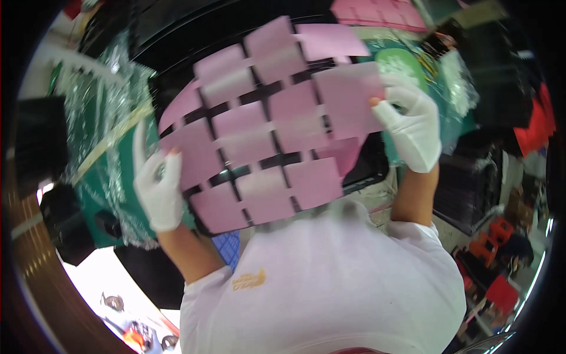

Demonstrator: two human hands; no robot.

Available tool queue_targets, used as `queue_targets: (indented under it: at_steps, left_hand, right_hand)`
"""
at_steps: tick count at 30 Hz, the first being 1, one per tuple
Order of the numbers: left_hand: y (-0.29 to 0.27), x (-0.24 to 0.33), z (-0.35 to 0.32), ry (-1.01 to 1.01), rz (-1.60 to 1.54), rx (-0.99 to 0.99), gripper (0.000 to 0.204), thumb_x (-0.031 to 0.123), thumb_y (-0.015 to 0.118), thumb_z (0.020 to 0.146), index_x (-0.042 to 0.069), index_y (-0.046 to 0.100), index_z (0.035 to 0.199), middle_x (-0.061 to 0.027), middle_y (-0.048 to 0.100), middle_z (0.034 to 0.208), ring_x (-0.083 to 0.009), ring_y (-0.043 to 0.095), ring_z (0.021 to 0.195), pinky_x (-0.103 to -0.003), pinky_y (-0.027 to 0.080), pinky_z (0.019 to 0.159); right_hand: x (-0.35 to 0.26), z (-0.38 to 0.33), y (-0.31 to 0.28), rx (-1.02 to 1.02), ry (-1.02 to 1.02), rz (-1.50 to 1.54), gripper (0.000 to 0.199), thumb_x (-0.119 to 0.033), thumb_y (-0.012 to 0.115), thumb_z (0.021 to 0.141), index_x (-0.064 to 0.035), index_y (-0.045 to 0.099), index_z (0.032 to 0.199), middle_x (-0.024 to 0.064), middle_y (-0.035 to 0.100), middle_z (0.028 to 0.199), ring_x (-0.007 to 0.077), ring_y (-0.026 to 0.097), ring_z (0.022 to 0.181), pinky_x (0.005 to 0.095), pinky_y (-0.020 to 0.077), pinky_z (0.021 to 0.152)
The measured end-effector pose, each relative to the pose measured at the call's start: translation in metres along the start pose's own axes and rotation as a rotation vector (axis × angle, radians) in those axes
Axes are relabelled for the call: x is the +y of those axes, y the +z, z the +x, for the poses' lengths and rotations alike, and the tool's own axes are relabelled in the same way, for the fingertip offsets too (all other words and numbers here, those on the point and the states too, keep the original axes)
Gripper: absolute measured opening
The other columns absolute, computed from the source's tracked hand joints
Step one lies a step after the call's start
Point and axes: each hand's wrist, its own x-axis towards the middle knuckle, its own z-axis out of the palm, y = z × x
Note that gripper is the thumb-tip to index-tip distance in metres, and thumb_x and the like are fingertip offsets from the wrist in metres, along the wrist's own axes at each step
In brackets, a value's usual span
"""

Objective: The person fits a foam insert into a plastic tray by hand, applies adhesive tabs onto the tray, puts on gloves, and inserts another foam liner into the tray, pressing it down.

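A wide pink sheet (pixel 298 115), cut into a grid of rectangular panels joined by narrow tabs, hangs between my hands. Dark gaps show between the panels, and the sheet bows a little. My left hand (pixel 159 192), in a white glove with a bare thumb tip, pinches its left edge, with one finger raised. At the upper right edge my right hand (pixel 415 127), gloved the same way, grips a corner panel between thumb and fingers. Beneath and behind the sheet lies a black tray or case (pixel 177 32), mostly hidden by it.
Another pink sheet (pixel 380 13) lies at the far right. Near my right hand sits a light green round dish (pixel 400 64). Crumpled clear plastic film (pixel 109 171) covers part of the green table (pixel 127 194) at left. Stacked black trays (pixel 466 186) stand at right, with red stools (pixel 486 248) beyond.
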Motion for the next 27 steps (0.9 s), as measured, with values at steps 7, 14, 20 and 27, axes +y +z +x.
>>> queue_targets:
  at_steps: [7, 14, 20, 27]
  left_hand:
    - [-0.050, 0.043, -0.039, 0.087, -0.159, 0.030, 0.054, 0.022, 0.047, 0.098, -0.019, 0.044, 0.132, -0.0236, 0.039, 0.150, -0.0318, 0.040, 0.138, -0.040, 0.029, 0.114]
    - [-0.089, 0.057, -0.091, 0.312, -0.249, 0.191, 0.070, 0.042, 0.052, 0.097, -0.020, 0.045, 0.130, -0.0305, 0.034, 0.150, -0.0397, 0.036, 0.139, -0.052, 0.032, 0.113]
    - [-0.087, 0.067, -0.110, 0.412, -0.376, 0.182, 0.066, 0.039, 0.054, 0.097, -0.019, 0.047, 0.129, -0.0306, 0.036, 0.149, -0.0382, 0.039, 0.137, -0.050, 0.039, 0.109]
    - [-0.057, 0.055, -0.094, 0.275, -0.294, 0.271, 0.023, 0.012, 0.056, 0.092, -0.009, 0.058, 0.083, -0.0193, 0.055, 0.127, -0.0168, 0.055, 0.096, -0.030, 0.037, 0.098]
  right_hand:
    - [-0.027, -0.015, -0.016, 0.028, 0.129, 0.409, 0.009, -0.005, 0.072, 0.083, 0.0028, 0.069, 0.086, 0.0028, 0.067, 0.088, 0.0081, 0.055, 0.073, 0.0237, 0.0439, 0.066]
    - [-0.073, -0.056, -0.061, 0.101, -0.022, 0.684, 0.007, 0.001, 0.071, 0.075, 0.0028, 0.070, 0.082, 0.0062, 0.068, 0.087, 0.0099, 0.058, 0.076, 0.0253, 0.0464, 0.068]
    - [-0.082, -0.084, -0.072, 0.077, -0.056, 0.616, 0.012, -0.001, 0.073, 0.075, 0.0029, 0.062, 0.071, 0.0095, 0.069, 0.093, 0.0122, 0.061, 0.078, 0.0263, 0.0468, 0.069]
    - [-0.048, -0.077, -0.058, 0.214, -0.179, 0.378, 0.013, -0.007, 0.073, 0.078, 0.0029, 0.065, 0.074, 0.0203, 0.061, 0.126, 0.0266, 0.060, 0.112, 0.0347, 0.0457, 0.095]
